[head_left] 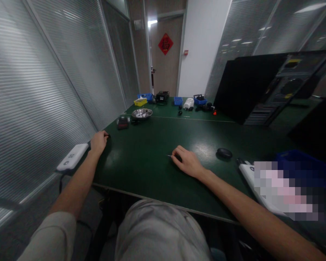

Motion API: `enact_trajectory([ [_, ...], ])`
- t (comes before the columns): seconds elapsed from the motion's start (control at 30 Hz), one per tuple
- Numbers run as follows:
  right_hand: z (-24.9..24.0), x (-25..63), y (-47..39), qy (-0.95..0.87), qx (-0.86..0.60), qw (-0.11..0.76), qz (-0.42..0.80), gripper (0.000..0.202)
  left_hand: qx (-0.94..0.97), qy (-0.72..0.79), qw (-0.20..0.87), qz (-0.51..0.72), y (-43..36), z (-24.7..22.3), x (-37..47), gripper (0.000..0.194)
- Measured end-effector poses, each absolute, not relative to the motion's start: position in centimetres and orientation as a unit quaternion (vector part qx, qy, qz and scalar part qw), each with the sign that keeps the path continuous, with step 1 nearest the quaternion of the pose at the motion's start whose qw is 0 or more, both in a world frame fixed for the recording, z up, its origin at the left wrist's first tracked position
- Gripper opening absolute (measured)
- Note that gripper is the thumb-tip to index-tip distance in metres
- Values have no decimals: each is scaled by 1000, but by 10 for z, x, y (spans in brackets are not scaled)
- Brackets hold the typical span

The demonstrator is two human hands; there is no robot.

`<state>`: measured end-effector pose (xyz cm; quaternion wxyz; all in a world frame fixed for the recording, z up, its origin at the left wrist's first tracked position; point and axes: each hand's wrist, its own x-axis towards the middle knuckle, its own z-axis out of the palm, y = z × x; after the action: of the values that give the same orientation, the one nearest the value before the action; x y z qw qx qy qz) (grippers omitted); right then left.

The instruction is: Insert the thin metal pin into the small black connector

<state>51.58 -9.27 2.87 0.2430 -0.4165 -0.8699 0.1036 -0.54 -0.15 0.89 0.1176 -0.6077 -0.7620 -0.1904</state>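
Note:
My left hand [98, 142] is at the left edge of the green table [141, 163], its fingers pinched around a small dark thing [108, 135] that I cannot make out. Over the middle of the table, my right hand [188, 162] is closed, and a thin shiny tip [168, 155] pokes out leftward from its fingers. The palm hides the rest of that slim tool. To the right of this hand lies a black computer mouse [224, 153]. Beyond the left hand are a dark box with red on it [122, 125] and a round metal dish [142, 114] with small parts inside.
A white power strip [72, 156] sits by the left edge. Farther back stand a yellow tray [140, 102], a blue bin [178, 101] and a black device [162, 96]. On the right are a computer case [250, 87] and a white, partly blurred object [256, 188].

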Motion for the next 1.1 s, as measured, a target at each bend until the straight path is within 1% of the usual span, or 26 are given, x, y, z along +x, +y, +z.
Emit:
enact_trajectory([
  [0.1,29,515,-92,-868,-423,242,97,15,-634,-735,90,-221,-5,14,16,23],
  [0.17,29,515,-92,-866,-429,241,94,15,-688,-680,56,-249,-10,19,50,20],
  [0.3,29,515,-92,-859,-443,242,88,14,-814,-497,-95,-286,-31,25,156,22],
  [0.4,30,515,-92,-852,-453,247,82,13,-866,-375,-192,-270,-52,24,230,18],
  [0.5,29,515,-92,-850,-461,245,76,14,-863,-348,-255,-263,-65,23,267,18],
  [0.6,28,515,-91,-850,-465,236,70,13,-844,-378,-272,-265,-69,24,270,23],
  [0.73,27,515,-91,-856,-460,227,66,13,-841,-384,-266,-275,-71,24,264,30],
  [0.87,27,514,-92,-860,-461,212,55,14,-844,-372,-257,-288,-71,21,264,27],
  [1.1,27,512,-93,-877,-438,191,48,16,-839,-366,-278,-293,-67,18,262,23],
])
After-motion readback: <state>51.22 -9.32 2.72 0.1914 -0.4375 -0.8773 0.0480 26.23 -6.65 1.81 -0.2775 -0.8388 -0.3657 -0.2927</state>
